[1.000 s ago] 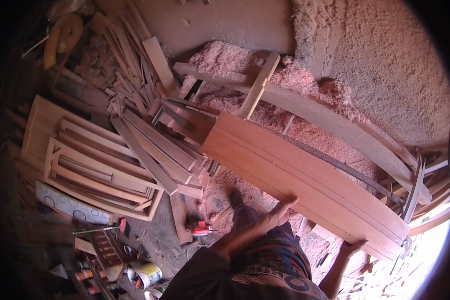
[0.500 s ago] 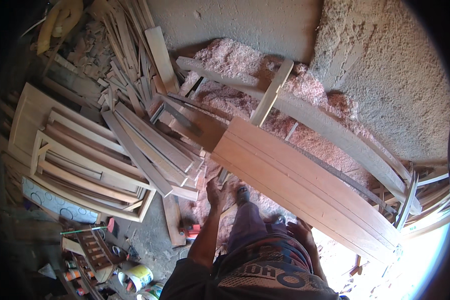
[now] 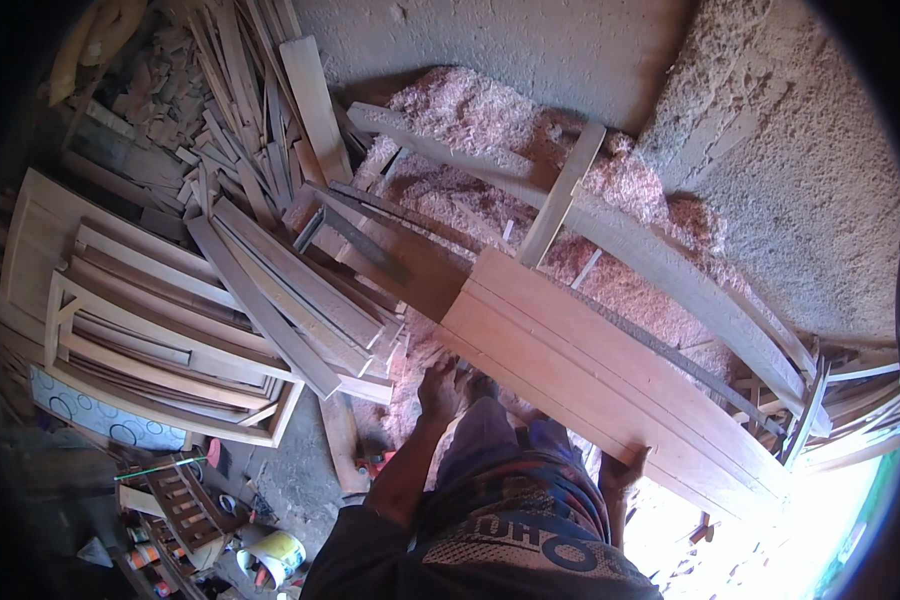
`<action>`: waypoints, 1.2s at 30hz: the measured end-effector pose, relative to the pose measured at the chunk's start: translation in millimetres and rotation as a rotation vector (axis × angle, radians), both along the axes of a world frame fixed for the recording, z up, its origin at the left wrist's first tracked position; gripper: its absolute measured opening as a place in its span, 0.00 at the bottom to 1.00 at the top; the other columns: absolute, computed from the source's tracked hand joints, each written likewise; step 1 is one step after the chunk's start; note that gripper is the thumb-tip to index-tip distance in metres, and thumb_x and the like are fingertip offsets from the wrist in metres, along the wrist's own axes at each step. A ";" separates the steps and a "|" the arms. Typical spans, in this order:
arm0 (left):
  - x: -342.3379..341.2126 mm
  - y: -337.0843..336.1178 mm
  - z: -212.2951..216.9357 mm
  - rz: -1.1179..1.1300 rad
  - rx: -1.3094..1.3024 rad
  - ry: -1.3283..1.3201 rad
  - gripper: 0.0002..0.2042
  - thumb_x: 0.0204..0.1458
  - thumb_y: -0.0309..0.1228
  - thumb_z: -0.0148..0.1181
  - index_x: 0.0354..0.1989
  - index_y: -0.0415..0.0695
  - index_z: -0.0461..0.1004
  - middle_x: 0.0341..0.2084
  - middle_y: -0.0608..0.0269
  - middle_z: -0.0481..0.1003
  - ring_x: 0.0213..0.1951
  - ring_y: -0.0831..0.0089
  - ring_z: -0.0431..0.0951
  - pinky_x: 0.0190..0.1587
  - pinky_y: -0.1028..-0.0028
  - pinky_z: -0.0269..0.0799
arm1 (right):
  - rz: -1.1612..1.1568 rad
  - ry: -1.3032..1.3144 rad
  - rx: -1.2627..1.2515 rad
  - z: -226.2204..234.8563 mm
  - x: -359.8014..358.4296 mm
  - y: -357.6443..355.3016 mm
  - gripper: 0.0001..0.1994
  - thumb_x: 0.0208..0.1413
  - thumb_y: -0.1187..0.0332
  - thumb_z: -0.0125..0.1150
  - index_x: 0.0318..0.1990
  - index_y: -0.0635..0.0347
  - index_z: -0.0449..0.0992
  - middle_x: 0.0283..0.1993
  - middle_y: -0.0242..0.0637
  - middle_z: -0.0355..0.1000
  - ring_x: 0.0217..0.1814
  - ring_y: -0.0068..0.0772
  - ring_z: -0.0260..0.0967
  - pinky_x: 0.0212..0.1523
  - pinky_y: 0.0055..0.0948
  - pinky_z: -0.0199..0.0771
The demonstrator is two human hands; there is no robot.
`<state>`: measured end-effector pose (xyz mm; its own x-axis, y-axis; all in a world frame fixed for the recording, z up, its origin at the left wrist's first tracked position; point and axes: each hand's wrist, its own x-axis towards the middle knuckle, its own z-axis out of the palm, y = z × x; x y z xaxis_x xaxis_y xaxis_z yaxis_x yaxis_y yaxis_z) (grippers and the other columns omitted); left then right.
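A long reddish-brown wooden board (image 3: pixel 610 365), with grooves running along its length, lies slantwise in front of me. At its near edge, my right hand (image 3: pixel 623 470) holds on with the thumb up by the top face; the other fingers are partly hidden. Below the board's left end is my left hand (image 3: pixel 440 392), its fingers apart and nothing visible in them. A grey metal square (image 3: pixel 360 245) rests on a darker brown surface beyond that end.
A light wooden crosspiece (image 3: pixel 562 195) and a long grey beam (image 3: pixel 660 255) lie behind, above pinkish shavings (image 3: pixel 460 110). To the left are stacked planks (image 3: pixel 270 300) and door-like frames (image 3: pixel 160 330). A bucket (image 3: pixel 275 555) stands at lower left.
My right hand has come up to the board's near edge and taken hold. My left hand stays near the board's left end. The view has shifted slightly, and my body is closer to the board.
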<state>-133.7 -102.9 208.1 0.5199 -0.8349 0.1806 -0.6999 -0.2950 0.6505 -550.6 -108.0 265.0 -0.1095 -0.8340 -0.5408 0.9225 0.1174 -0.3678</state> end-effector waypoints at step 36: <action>110.5 -154.7 -10.3 -0.111 0.076 0.579 0.30 0.64 0.47 0.61 0.64 0.33 0.68 0.62 0.49 0.71 0.58 0.60 0.70 0.62 0.58 0.68 | -0.597 0.370 0.051 -5.7 -157.0 5.4 0.47 0.62 0.27 0.41 0.75 0.56 0.52 0.75 0.47 0.57 0.75 0.51 0.57 0.73 0.53 0.59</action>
